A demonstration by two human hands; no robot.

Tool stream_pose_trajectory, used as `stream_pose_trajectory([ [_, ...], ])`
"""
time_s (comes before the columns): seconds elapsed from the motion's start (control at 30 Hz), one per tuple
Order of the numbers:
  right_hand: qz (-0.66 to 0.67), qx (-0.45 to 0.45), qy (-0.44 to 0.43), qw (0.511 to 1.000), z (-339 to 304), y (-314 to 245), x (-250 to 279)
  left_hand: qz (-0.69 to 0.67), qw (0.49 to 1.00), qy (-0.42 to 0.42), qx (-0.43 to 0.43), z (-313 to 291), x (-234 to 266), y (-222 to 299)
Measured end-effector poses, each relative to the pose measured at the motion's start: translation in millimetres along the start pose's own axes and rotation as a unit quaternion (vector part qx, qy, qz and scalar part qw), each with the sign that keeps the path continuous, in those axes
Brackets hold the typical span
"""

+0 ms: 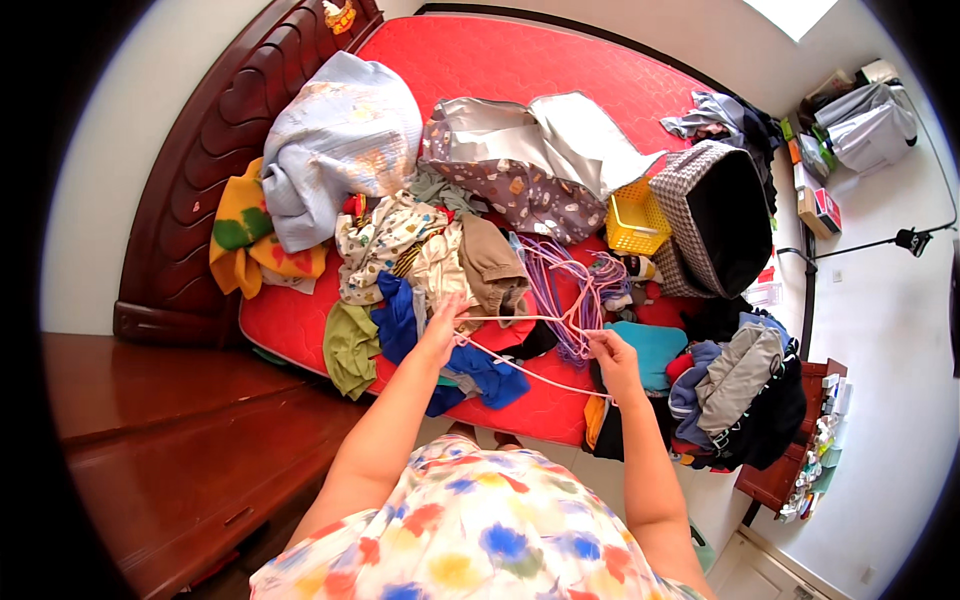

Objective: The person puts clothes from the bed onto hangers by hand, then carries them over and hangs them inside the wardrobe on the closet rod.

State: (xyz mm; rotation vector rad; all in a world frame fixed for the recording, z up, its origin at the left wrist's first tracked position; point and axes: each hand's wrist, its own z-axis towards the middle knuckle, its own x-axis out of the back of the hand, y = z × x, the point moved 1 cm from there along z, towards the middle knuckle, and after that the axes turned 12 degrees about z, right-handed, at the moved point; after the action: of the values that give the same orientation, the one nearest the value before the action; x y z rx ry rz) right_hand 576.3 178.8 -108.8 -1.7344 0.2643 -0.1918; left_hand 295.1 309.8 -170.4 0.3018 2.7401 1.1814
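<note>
Hanger (512, 318), thin and pale pink, slim bars spreading into a long narrow triangle, held level between both hands above the near edge of the bed (530, 50). The left hand (440, 330) has its grip closed around one end; the right hand (615, 362) has its grip pinched on the other side, fingers and thumb together. Just beyond lies a tangled bundle (565, 280) of purple and pink hangers. The mattress is red and quilted, with a dark carved headboard (230, 130) at the left. On it sit a pale blue quilt (340, 130), a silver-lined bag (520, 190), a yellow basket (637, 220), a checked box (690, 200) and heaped clothes (490, 265). A glossy reddish-brown cabinet (190, 450) fills the lower left; pale walls (870, 310) surround the room.
</note>
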Motion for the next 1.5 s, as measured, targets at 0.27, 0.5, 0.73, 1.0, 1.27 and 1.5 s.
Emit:
stream_pose_trajectory([
  [0.27,0.05,-0.158,-0.1,0.981,-6.5,-7.3,-73.5,0.028,0.997,-0.059,-0.042,6.5,30.4,-43.4],
  [0.5,-0.028,-0.151,-0.018,0.988,-12.2,18.4,-75.4,0.086,0.99,0.089,0.07,53.5,100.4,-143.9],
  [0.73,-0.067,-0.207,0.05,0.975,-52.2,33.8,-62.4,0.403,0.905,0.132,0.024,102.7,107.5,-208.0],
  [1.0,-0.056,-0.195,0.071,0.977,-69.9,24.4,-63.6,0.15,0.973,0.176,-0.026,116.0,132.9,-199.4],
  [1.27,-0.048,-0.191,0.066,0.978,-73.9,21.3,-57.6,0.285,0.958,-0.009,0.027,88.4,88.0,-156.5],
  [1.5,-0.051,-0.18,0.041,0.981,-80.6,19.0,-52.5,0.128,0.989,0.062,-0.031,95.0,97.1,-190.1],
])
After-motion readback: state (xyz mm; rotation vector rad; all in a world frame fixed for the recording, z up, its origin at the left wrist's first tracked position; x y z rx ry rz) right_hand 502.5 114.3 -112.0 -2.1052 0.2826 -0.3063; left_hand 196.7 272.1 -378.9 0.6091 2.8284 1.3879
